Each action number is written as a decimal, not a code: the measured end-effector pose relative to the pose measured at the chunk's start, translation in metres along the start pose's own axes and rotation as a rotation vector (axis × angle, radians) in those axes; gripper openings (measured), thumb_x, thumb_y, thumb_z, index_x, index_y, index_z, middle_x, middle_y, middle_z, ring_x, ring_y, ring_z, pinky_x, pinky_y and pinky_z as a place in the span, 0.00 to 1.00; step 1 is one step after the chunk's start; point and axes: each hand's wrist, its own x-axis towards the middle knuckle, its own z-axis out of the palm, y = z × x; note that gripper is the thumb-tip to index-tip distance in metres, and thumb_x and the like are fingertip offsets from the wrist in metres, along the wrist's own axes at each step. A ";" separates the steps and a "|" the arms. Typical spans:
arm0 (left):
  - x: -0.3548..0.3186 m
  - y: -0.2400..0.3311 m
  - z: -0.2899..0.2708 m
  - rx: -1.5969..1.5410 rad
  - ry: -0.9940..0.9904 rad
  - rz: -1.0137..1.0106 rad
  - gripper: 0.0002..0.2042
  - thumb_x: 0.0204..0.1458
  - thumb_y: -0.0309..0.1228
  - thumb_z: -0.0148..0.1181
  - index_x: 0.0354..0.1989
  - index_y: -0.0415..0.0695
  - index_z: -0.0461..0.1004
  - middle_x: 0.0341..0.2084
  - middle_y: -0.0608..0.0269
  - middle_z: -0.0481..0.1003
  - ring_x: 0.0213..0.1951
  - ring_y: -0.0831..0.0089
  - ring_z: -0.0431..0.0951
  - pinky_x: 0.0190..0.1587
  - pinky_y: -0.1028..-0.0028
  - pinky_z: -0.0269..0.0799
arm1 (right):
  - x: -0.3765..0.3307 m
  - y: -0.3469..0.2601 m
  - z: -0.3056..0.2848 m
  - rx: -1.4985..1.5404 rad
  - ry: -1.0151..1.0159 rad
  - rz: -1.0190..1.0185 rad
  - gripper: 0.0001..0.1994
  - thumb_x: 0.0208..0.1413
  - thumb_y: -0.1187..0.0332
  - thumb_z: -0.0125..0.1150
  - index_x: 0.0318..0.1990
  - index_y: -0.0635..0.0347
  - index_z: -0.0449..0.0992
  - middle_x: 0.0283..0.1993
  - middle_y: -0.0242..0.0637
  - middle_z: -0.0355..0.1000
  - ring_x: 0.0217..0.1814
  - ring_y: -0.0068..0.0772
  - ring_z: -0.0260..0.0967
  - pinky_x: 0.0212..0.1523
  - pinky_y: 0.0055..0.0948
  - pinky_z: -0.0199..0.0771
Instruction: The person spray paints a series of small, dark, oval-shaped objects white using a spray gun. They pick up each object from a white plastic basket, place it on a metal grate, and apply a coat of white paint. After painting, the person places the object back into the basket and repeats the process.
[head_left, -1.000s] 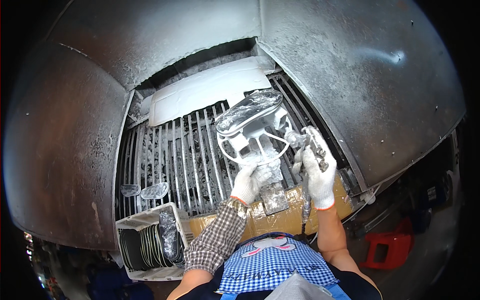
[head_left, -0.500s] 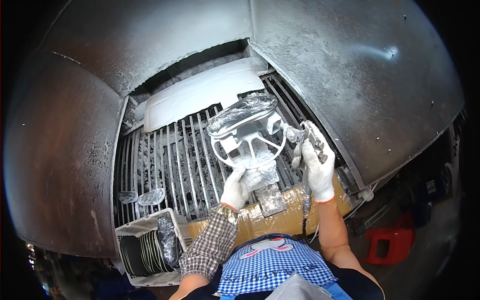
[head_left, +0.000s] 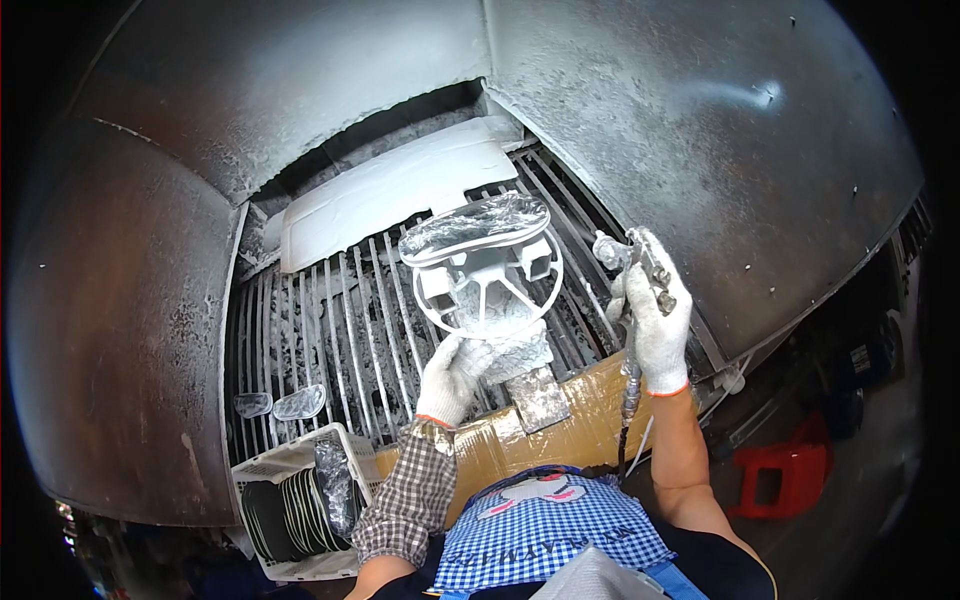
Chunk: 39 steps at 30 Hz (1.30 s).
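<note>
Your gloved left hand (head_left: pixel 455 375) grips the white round plastic frame's foil-wrapped stem (head_left: pixel 485 285) over the metal grate (head_left: pixel 330 320); your right hand (head_left: pixel 655 320) is closed around a silver spray gun (head_left: pixel 640 262).

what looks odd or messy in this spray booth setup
Nothing looks broken or spilled. The grate and booth walls are crusted with pale overspray. The left hand holds a round white part whose top is wrapped in foil; the right hand holds a spray gun beside it.
</note>
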 end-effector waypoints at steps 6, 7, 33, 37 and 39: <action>-0.002 0.011 -0.004 0.006 -0.025 0.058 0.13 0.69 0.32 0.57 0.54 0.36 0.76 0.46 0.45 0.82 0.48 0.53 0.84 0.54 0.56 0.84 | -0.021 -0.007 -0.003 -0.144 -0.093 0.023 0.24 0.70 0.72 0.60 0.71 0.70 0.68 0.38 0.32 0.77 0.31 0.15 0.70 0.35 0.18 0.75; -0.001 0.014 -0.006 0.013 -0.014 0.061 0.13 0.69 0.32 0.57 0.55 0.35 0.75 0.46 0.46 0.82 0.48 0.53 0.84 0.54 0.56 0.83 | -0.022 -0.006 0.000 -0.127 -0.085 0.016 0.24 0.70 0.71 0.60 0.70 0.71 0.69 0.37 0.32 0.77 0.31 0.16 0.71 0.34 0.18 0.74; -0.006 -0.023 0.003 -0.030 -0.054 -0.045 0.14 0.68 0.34 0.57 0.55 0.37 0.74 0.51 0.45 0.80 0.54 0.49 0.81 0.58 0.52 0.81 | -0.039 -0.016 -0.003 -0.109 -0.126 0.046 0.27 0.72 0.67 0.60 0.73 0.71 0.65 0.35 0.32 0.76 0.32 0.16 0.71 0.35 0.19 0.74; -0.011 -0.030 0.013 -0.041 -0.098 -0.056 0.22 0.70 0.34 0.55 0.68 0.35 0.66 0.59 0.43 0.76 0.61 0.46 0.77 0.61 0.50 0.78 | -0.035 -0.015 -0.005 -0.075 -0.129 0.040 0.26 0.72 0.67 0.60 0.72 0.71 0.66 0.35 0.33 0.77 0.32 0.16 0.71 0.35 0.19 0.74; -0.014 -0.024 0.021 -0.036 -0.097 -0.044 0.21 0.69 0.34 0.56 0.66 0.36 0.68 0.58 0.44 0.77 0.60 0.46 0.78 0.61 0.50 0.78 | -0.034 -0.011 -0.007 -0.077 -0.150 0.036 0.27 0.73 0.67 0.60 0.73 0.71 0.65 0.35 0.32 0.76 0.31 0.16 0.71 0.34 0.19 0.74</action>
